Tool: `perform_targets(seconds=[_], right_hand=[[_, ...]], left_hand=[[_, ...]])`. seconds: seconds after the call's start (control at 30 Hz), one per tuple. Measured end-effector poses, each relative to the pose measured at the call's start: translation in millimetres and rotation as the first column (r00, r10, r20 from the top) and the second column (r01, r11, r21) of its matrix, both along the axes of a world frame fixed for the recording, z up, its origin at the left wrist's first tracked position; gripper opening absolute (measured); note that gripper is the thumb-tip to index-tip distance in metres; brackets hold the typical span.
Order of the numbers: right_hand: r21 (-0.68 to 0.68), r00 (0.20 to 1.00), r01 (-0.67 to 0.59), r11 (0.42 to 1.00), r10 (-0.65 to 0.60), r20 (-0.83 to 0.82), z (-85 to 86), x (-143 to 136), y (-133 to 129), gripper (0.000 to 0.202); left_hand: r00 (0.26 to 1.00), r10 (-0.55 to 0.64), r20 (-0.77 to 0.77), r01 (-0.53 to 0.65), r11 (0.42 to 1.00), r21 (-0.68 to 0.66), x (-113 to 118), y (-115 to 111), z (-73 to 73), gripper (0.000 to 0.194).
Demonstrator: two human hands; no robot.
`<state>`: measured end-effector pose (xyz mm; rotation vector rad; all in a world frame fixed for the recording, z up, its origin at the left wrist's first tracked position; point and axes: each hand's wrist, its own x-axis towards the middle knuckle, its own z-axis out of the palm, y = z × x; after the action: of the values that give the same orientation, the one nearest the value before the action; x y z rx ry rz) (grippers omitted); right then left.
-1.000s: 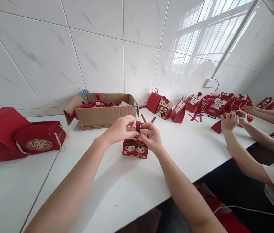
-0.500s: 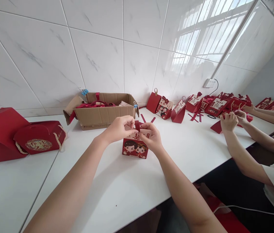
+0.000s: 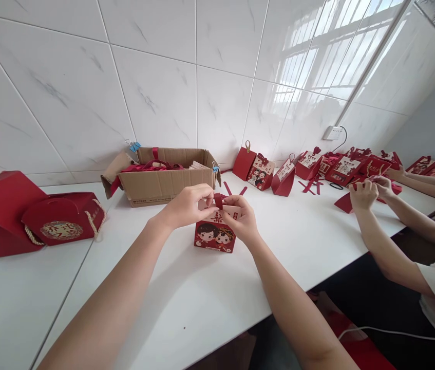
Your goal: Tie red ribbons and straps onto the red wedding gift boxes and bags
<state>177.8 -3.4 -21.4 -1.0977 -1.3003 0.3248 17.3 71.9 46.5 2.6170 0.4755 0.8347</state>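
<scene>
A small red gift box (image 3: 214,237) with two cartoon faces on its front stands upright on the white table. A dark red ribbon strap (image 3: 218,199) loops up from the box's top edge. The fingers of my left hand (image 3: 191,206) are closed in a pinch on the strap's left side. From the right, my right hand (image 3: 243,220) grips the top of the box beside the strap, thumb across the front and fingers behind. Its fingertips are partly hidden, as is the strap's lower end.
An open cardboard box (image 3: 167,185) with red ribbons inside stands behind my hands. Larger red boxes (image 3: 61,218) sit at left. Finished-looking red boxes (image 3: 261,172) and loose ribbon strips (image 3: 309,186) lie along the wall. A co-worker's hands (image 3: 363,194) work at right.
Hardly anything differs. The strap between my fingers has dipped slightly, and my hands and the gift box keep their places.
</scene>
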Motion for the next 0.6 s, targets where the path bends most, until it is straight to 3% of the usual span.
perform_targets(seconds=[0.3, 0.6], right_hand=[[-0.015, 1.000, -0.004, 1.000, 0.004, -0.008, -1.8, 0.4, 1.0, 0.021], [-0.036, 0.999, -0.011, 0.999, 0.009, -0.038, -1.9, 0.9, 1.3, 0.019]], left_hand=[[0.999, 0.032, 0.002, -0.032, 0.984, 0.176, 1.8, 0.2, -6.9, 0.017], [0.999, 0.038, 0.026, -0.042, 0.984, 0.172, 3.1, 3.2, -10.0, 0.019]])
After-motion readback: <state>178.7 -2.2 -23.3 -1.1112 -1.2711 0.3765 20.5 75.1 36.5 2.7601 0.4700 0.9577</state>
